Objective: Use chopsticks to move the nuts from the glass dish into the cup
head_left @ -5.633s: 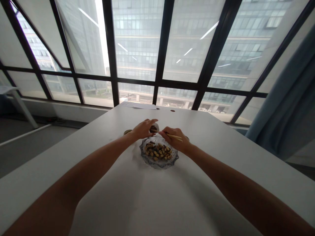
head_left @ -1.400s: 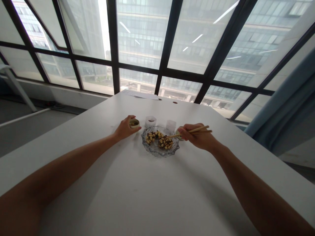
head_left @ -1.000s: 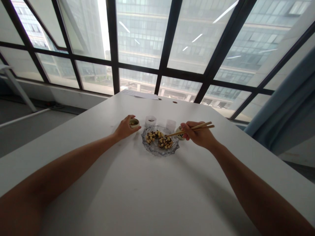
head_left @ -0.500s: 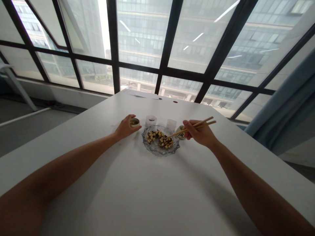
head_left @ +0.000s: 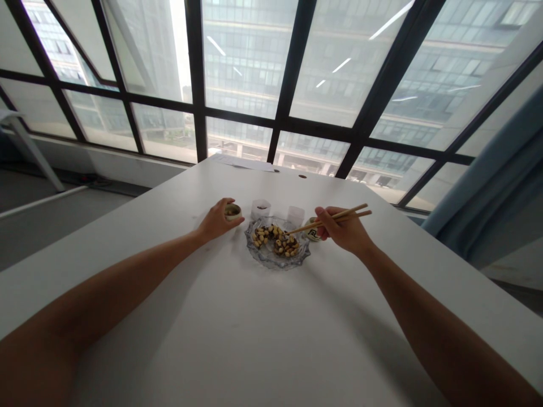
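My left hand [head_left: 217, 220] is wrapped round a small round cup [head_left: 233, 212] with something in its bottom, left of the plate. A pair of chopsticks [head_left: 350, 215] is gripped in my right hand [head_left: 339, 227]; their tips reach over a clear scalloped glass plate [head_left: 278, 263]. On that plate lie pale nuts [head_left: 287, 246] mixed with dark pieces. Partly hidden behind my right hand is a second small cup [head_left: 313, 230] with dark markings. Whether the chopstick tips pinch a piece is too small to tell.
Behind the plate stand two whitish cups, a left cup [head_left: 260, 210] with dark bits inside and a right cup [head_left: 296, 215]. Papers [head_left: 241, 163] lie at the far end of the white table [head_left: 254, 339], by the windows. A blue curtain [head_left: 487, 175] hangs at the right.
The chopstick tips have shifted slightly up and left over the nuts. My left hand and its cup have stayed almost still.
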Motion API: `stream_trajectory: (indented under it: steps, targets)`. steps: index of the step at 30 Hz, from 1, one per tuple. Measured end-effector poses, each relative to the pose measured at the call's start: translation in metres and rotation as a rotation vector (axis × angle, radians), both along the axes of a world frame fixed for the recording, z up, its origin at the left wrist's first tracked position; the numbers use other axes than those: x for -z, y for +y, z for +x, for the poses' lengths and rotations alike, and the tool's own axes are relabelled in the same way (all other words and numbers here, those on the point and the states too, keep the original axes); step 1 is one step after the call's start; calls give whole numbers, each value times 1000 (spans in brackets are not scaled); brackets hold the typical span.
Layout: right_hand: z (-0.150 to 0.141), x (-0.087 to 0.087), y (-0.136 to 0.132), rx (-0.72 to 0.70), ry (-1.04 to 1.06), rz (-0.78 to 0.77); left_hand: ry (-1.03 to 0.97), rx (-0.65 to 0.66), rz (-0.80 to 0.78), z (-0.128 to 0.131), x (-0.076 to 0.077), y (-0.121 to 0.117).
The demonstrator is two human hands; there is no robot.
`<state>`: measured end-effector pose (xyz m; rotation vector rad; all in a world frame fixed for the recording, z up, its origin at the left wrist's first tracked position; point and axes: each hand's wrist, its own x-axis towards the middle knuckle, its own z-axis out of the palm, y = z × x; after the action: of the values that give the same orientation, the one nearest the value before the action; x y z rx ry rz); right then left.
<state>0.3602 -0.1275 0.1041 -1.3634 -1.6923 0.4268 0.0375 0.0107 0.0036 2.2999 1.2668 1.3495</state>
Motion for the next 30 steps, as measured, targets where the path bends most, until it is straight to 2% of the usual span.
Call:
stream_trajectory:
  steps: [8,17,23,27,30]
  targets:
    - [-4,-2,-4,-52,-12,-6,18,-22,-17,0,1,1]
    - [21,1,16,47,336,17,37,-31,-12,-2,3,2]
    - [24,1,22,51,445,-12,34,-34,1,-1,3,2]
    - [12,-6,8,62,348,35,36,-30,-7,-2,4,3]
    - [2,-14,-9,-18,156,109,58,19,-5,-6,4,7]
